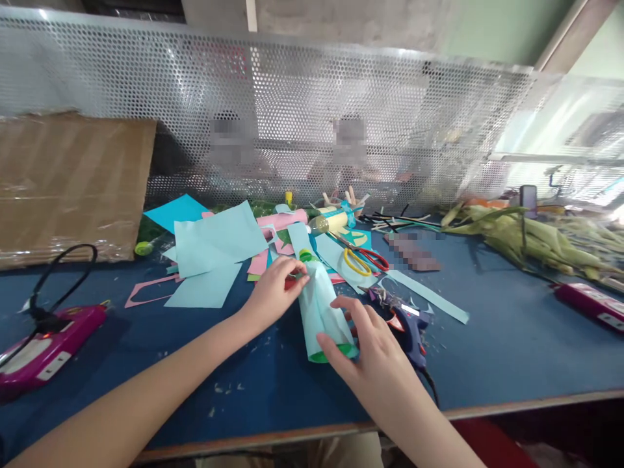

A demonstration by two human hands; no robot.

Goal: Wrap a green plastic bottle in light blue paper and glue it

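Observation:
A green plastic bottle wrapped in light blue paper (pixel 319 305) lies on the table, its green cap (pixel 305 255) pointing away from me and its green base showing at the near end. My left hand (pixel 275 289) is closed in a pinch beside the bottle's neck, at the paper's upper edge; whatever is between the fingertips is too small to make out. Over the lower right side of the bottle curves my right hand (pixel 368 335), thumb and fingers gripping the wrapped part. A dark blue glue gun (pixel 412 331) lies just right of this hand.
Light blue paper sheets (pixel 217 240) and scraps are piled behind. Scissors with yellow and red handles (pixel 358 262) lie beyond the bottle. Magenta power strips (pixel 53 348) sit at both sides. Corn husks (pixel 526 240) lie right, cardboard (pixel 73 188) left, and a perforated metal screen (pixel 302 110) stands behind.

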